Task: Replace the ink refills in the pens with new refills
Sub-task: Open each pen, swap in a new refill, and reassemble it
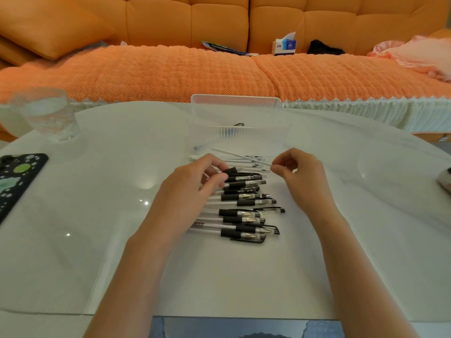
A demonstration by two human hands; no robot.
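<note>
Orange tufted fabric sofa [219, 20] fills the background beyond the far edge. White glossy tabletop [97, 215] carries the rest. Clear ribbed rectangular plastic box [236, 100] stands at the middle of the far edge. Clear textured drinking glass [46, 113] at far left corner. Phone in a black case with green and white spots [17, 181] at left edge.

Clear-barrelled pens with black grips [244, 208] lie heaped mid-tabletop, roughly parallel. Long axes run left–right, metal tips to the right. Loose thin white refills [244, 164] lie between heap and box, also left–right.

Left hand [195, 181]: palm down over the heap's far end. Thumb and curled fingers grip one pen by its black grip section [230, 171], which juts right of the fingers.

Right hand [299, 174]: knuckles up, thumb and forefinger pinching one end of a single thin refill [240, 156]. Its long axis slants from the pinch toward the far left, free end near the box's near wall. Which end bears the tip: cannot tell.
</note>
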